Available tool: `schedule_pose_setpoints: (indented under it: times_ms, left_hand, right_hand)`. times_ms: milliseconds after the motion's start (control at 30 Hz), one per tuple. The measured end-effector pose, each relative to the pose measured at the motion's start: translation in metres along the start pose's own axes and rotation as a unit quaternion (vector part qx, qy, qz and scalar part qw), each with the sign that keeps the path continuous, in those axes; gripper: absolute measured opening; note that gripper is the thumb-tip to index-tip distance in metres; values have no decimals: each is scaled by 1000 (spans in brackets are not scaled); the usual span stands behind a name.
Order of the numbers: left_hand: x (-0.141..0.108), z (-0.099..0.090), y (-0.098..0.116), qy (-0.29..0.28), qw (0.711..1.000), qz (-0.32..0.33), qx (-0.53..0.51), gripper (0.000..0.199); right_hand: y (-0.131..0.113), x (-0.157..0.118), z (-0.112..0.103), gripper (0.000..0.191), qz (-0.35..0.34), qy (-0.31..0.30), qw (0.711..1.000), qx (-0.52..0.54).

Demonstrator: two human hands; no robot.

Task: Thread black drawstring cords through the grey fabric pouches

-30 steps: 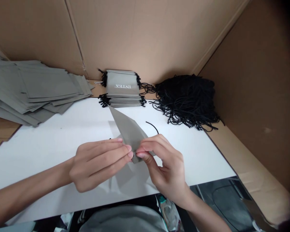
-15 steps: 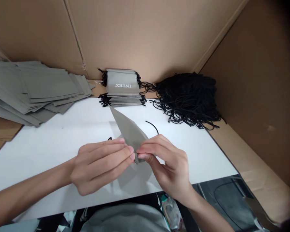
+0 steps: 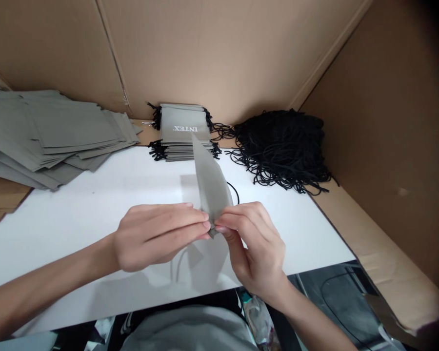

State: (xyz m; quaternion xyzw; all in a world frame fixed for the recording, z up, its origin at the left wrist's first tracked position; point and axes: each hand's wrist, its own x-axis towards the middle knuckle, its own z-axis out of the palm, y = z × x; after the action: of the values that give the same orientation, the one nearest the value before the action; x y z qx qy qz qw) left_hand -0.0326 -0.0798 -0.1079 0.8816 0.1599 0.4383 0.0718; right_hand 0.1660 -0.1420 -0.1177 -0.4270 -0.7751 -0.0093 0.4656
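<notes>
A grey fabric pouch (image 3: 212, 178) is held up above the white table, its long end pointing away from me. At its near edge, my left hand (image 3: 157, 236) is closed, the fingertips pinching the cloth from the left. Opposite it, my right hand (image 3: 258, 243) pinches the same edge between thumb and fingers, and the two sets of fingertips almost meet. A black cord (image 3: 234, 191) curves out behind the pouch, above my right hand. Whether the cord runs through the pouch's edge is hidden by my fingers.
Grey pouches lie in a loose pile (image 3: 76, 122) at the left. A stack of corded pouches (image 3: 185, 122) printed INTEX stands at the back. Black cords (image 3: 281, 146) are heaped at the right. Cardboard walls (image 3: 212, 53) enclose the white table (image 3: 149, 185).
The pouch has swung more upright, its far tip moving right and away. Both hands have shifted slightly up, still pinching the near edge. Less of the cord shows.
</notes>
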Motion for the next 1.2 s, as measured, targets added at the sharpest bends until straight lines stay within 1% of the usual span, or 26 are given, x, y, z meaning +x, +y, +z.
schedule_pose_setpoints:
  times_ms: [33, 67, 100, 200, 333, 467, 567, 700, 800, 867, 1033, 1133, 1200]
  left_hand:
    - [5, 0, -1, 5, 1000, 30, -5, 10]
    - [9, 0, -2, 10, 999, 41, -16, 10]
    - [13, 0, -2, 14, 999, 32, -36, 10]
    - [19, -1, 1, 5, 990, -69, -119, 12]
    - [21, -3, 5, -7, 969, -151, -196, 13]
    - [20, -3, 6, -19, 946, -216, -239, 15]
    - [18, -1, 5, -24, 934, -247, -258, 14]
    - [15, 3, 2, -27, 925, -275, -260, 8]
    - [12, 7, -2, -19, 923, -288, -254, 8]
    - [11, 9, -3, -15, 926, -284, -249, 8]
    - [9, 7, 2, -14, 947, -236, -217, 9]
    - [12, 4, 6, -20, 954, -218, -205, 10]
    - [14, 2, 9, -20, 948, -230, -219, 11]
  right_hand:
    - [1, 0, 1, 30, -3, 3, 1000, -9]
    - [1, 0, 2, 29, -6, 6, 1000, -17]
    - [1, 0, 2, 29, -8, 9, 1000, -23]
    - [1, 1, 5, 29, -13, 23, 999, -33]
    - [-1, 0, 11, 28, -4, 50, 999, -18]
    - [-2, -2, 17, 25, 13, 69, 997, 15]
    - [-3, -1, 19, 22, 26, 79, 996, 33]
    - [-1, 2, 17, 22, 42, 55, 997, 33]
    - [2, 2, 14, 27, 23, 39, 999, 8]
    - [3, 2, 12, 28, 3, 29, 999, -19]
    - [-3, 1, 4, 30, -29, 8, 996, -80]
    - [-6, 3, 1, 30, -33, 13, 997, -70]
    - [-8, 4, 1, 30, -17, 21, 999, -37]
